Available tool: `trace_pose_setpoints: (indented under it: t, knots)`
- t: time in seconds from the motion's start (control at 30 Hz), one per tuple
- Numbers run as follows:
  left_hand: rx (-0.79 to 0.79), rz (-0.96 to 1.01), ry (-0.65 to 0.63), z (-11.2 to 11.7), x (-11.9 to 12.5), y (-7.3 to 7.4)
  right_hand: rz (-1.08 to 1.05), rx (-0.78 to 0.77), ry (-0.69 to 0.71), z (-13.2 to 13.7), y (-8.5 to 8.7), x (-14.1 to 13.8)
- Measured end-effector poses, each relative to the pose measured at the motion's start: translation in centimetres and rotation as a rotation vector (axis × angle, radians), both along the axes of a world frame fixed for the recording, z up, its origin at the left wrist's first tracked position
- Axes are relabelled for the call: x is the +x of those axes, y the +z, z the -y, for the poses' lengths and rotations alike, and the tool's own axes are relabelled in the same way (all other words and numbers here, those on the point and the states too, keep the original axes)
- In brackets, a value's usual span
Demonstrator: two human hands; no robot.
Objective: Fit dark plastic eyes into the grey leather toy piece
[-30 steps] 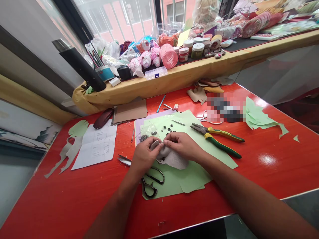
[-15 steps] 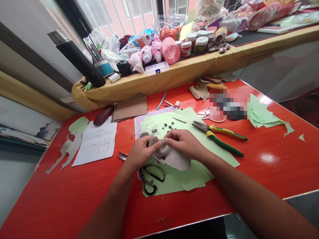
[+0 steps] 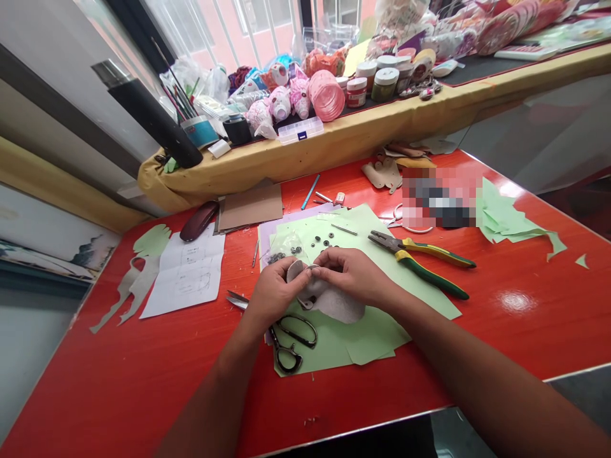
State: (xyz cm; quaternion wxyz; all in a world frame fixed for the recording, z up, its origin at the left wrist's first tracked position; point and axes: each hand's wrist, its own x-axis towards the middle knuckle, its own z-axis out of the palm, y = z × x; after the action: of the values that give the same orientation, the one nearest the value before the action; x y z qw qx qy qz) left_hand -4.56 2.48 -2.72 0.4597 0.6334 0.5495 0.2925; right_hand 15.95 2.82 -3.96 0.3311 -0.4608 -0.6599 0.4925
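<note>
A light grey piece of felt-like material (image 3: 340,303) is pinched between my two hands above the green paper (image 3: 329,356). My left hand (image 3: 277,286) is closed on its curled left part, and my right hand (image 3: 351,273) on its upper edge, with thumbs nearly meeting. A small dark hole or fitting shows low on the piece; what lies between the fingertips is hidden. Just beyond the hands are several dark snap fasteners (image 3: 326,243) and a clear plastic bag (image 3: 289,247) holding more. Black-handled scissors (image 3: 289,357) lie partly beneath my left wrist. Pliers (image 3: 420,261) with green and yellow handles rest to the right.
A drawn sheet (image 3: 186,280) and a dark red case (image 3: 199,221) lie left on the red table (image 3: 501,337). Brown boards (image 3: 251,207) sit behind. Green paper scraps (image 3: 506,213) and white-handled scissors (image 3: 415,228) are to the right. Jars (image 3: 384,85) crowd the sill.
Both hands keep their pinch on the grey piece, which has tilted slightly, its lower edge a little higher. The view has shifted very slightly.
</note>
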Motion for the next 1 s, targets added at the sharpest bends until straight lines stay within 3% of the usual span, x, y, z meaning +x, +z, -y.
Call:
trace_pose_setpoints:
  t: [0.67,1.0]
  knots:
    - [-0.068,0.059,-0.02,-0.19,-0.02,0.02,0.09,0.025,-0.015,-0.04,0.26,0.07]
    - [-0.051,-0.021,-0.108,-0.26,-0.59,0.14,0.102,0.02,0.006,0.24,0.46,-0.09]
